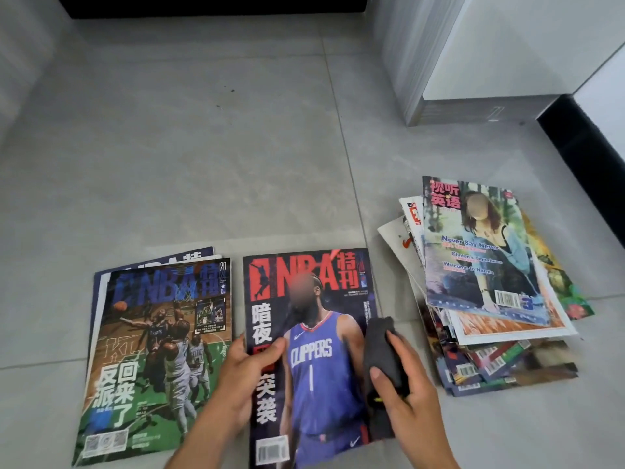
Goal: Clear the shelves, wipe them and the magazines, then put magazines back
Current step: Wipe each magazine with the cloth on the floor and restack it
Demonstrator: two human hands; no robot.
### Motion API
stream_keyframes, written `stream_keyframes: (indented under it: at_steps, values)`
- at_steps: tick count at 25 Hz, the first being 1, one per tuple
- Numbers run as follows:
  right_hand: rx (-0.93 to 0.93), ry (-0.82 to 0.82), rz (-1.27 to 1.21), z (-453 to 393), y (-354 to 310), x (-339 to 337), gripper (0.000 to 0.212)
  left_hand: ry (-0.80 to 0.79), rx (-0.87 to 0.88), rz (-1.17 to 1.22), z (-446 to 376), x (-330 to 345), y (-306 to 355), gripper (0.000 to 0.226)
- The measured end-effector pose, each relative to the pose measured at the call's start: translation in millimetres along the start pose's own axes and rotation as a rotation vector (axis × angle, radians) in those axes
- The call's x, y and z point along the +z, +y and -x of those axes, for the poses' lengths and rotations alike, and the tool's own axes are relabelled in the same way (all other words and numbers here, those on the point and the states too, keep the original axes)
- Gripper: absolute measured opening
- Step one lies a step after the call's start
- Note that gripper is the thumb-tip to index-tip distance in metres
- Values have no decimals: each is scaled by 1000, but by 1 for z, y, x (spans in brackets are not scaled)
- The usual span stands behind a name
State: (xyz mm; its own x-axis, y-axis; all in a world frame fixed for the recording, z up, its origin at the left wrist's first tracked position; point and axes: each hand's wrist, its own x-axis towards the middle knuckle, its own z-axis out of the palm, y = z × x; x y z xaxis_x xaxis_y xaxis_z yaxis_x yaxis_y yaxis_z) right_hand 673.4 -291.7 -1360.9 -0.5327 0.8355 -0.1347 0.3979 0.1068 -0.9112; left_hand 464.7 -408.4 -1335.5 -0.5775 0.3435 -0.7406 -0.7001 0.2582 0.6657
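An NBA magazine with a Clippers player on its cover (pixel 318 367) lies in front of me on the grey floor. My left hand (pixel 243 377) grips its left edge, thumb on the cover. My right hand (pixel 406 397) holds a dark grey cloth (pixel 380 360) against the magazine's right side. To the left lies a small pile of NBA magazines, the top one green and blue (pixel 152 360). At the right sits a taller, untidy stack of magazines (pixel 487 286), topped by one with a woman on its cover.
The grey tiled floor (pixel 203 147) stretches away ahead. A white cabinet or shelf unit (pixel 473 62) stands at the back right, with a black base strip (pixel 581 157) along the right. A black edge runs across the top of the view.
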Motion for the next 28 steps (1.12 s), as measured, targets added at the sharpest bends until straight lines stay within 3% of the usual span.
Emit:
stream_keyframes:
  at_steps: [6,10,12,15,18,22,24,28]
  values:
    - [18,64,-209,-98,-50,-17,53,-218,7,-235,22,-16,24,43]
    - [-52,-395,158,-122,-82,-55,48,-345,110,-420,31,-20,47,25]
    - [-108,-523,214,-118,-97,-50,44,-418,128,-494,32,-19,54,21]
    - [-296,-499,97,-113,-135,-24,43,-524,179,-601,39,-10,53,21]
    - [-415,-515,65,-110,-152,-21,46,-458,215,-514,44,-13,53,23]
    - [-256,-444,98,-94,-99,-68,53,-415,214,-422,39,-40,76,20]
    - [-167,-409,84,-86,-85,-76,62,-430,172,-455,36,-46,82,32]
    - [-364,-459,186,-96,-108,-41,38,-522,194,-674,37,-27,72,19]
